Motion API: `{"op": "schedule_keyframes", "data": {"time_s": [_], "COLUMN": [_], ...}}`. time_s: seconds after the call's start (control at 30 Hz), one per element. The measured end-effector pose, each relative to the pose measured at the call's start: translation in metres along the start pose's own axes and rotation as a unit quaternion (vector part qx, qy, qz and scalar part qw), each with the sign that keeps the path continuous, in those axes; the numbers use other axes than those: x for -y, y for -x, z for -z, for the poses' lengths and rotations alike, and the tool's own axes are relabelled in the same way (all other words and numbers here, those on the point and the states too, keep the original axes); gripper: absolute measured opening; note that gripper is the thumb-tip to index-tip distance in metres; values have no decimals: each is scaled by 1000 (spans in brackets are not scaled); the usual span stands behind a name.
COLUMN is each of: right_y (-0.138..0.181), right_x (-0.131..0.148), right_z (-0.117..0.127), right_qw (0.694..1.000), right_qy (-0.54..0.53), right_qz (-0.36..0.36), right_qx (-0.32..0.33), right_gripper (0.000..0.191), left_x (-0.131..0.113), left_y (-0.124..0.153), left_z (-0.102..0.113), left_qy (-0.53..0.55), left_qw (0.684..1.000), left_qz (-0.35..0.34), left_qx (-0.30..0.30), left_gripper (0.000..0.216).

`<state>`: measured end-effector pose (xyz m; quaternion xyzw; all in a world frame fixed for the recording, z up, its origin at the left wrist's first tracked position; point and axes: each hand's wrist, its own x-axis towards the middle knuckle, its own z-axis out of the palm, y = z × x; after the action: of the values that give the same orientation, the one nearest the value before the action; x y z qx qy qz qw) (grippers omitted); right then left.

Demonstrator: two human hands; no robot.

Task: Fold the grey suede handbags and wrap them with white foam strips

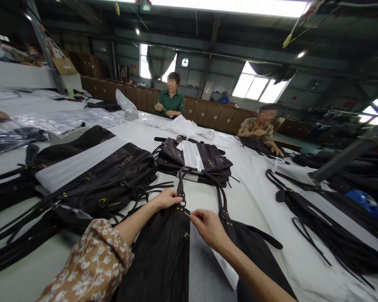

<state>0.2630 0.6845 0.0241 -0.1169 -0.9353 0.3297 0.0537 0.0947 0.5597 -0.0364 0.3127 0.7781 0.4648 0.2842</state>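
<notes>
1. Fingers [175, 198] of the left hand [165, 199] are curled shut on the top edge of a dark bag [160, 251]. The right hand [209, 227] pinches the same edge, but what sits in that pinch is too small to make out.
2. One white desk [255, 197] carries everything. The dark bag lies flat at its near side, its lower part cut off.
3. Three heaps of similar bags lie around it: the left heap [113, 176], the middle heap [208, 159] and the right heap [327, 226]. Overlap hides how many bags each holds.
4. Two co-workers sit across the desk, one in a green shirt [171, 102] and one in a plaid shirt [257, 128].
5. Two strap handles [180, 180] loop up from the held bag.
</notes>
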Motion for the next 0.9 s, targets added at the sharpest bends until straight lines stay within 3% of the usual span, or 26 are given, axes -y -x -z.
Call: {"op": "schedule_keyframes", "data": {"time_s": [0.2,0.4,0.53,0.9], "right_y": [-32,-44,-43,-42], "right_x": [7,12,4,-10], "right_z": [-26,-50,-64,-77], "right_qw": [992,968,968,979], "right_qy": [124,245,245,169], "right_qz": [-28,-28,-7,-4], "right_qx": [-25,-45,-56,-111], "right_gripper": [27,31,32,34], "left_x": [1,2,8,28], "left_y": [-1,1,-2,-21], "left_z": [-2,9,16,14], "left_qy": [107,182,209,210], "left_qw": [994,976,965,962], "left_qz": [-14,-39,-27,33], "left_qx": [19,109,157,170], "left_gripper": [32,19,26,9]}}
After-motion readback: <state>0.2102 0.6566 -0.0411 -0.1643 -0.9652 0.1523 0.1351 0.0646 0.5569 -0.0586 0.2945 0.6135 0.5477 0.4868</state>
